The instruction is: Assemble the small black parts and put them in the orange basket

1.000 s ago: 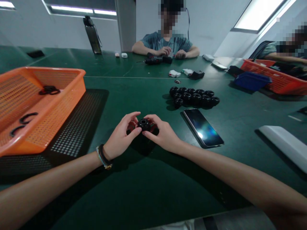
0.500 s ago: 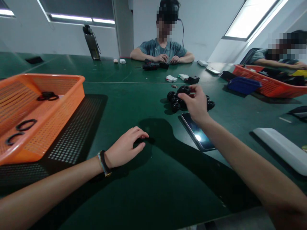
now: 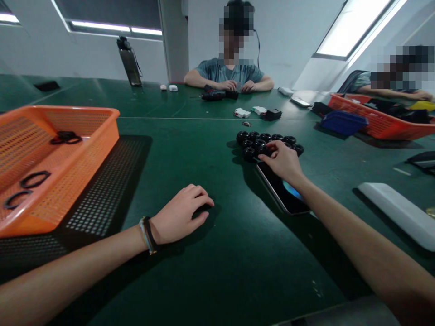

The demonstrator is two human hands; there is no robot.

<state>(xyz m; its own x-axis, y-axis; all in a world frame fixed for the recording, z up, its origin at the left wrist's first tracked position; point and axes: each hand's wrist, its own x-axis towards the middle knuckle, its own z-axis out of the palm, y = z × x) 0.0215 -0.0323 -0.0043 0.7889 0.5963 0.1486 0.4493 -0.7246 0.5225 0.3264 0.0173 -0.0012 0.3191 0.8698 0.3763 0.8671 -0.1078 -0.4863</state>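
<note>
A cluster of several black round parts (image 3: pixel 268 139) sits on the green table (image 3: pixel 217 271), just beyond a phone (image 3: pixel 283 192). My right hand (image 3: pixel 282 160) reaches over the phone, and its fingertips pinch one black part (image 3: pixel 263 153) at the cluster's near edge. My left hand (image 3: pixel 181 217) rests palm down on the table nearer to me, fingers loosely curled. Nothing shows in it; only a dark shadow lies under the fingertips. A bracelet is on that wrist.
An orange mesh basket (image 3: pixel 102 136) at the left holds black rings (image 3: pixel 66 137) and stands on a black perforated mat (image 3: pixel 112 190). A white bar (image 3: pixel 397 213) lies at the right. Across the table a person handles small parts; another sits by an orange basket (image 3: pixel 390 124) and a blue bin (image 3: pixel 343 122).
Both hands held one black part together near me. My right hand then carried it out to the cluster and lowered it there. My left hand stayed down on the table.
</note>
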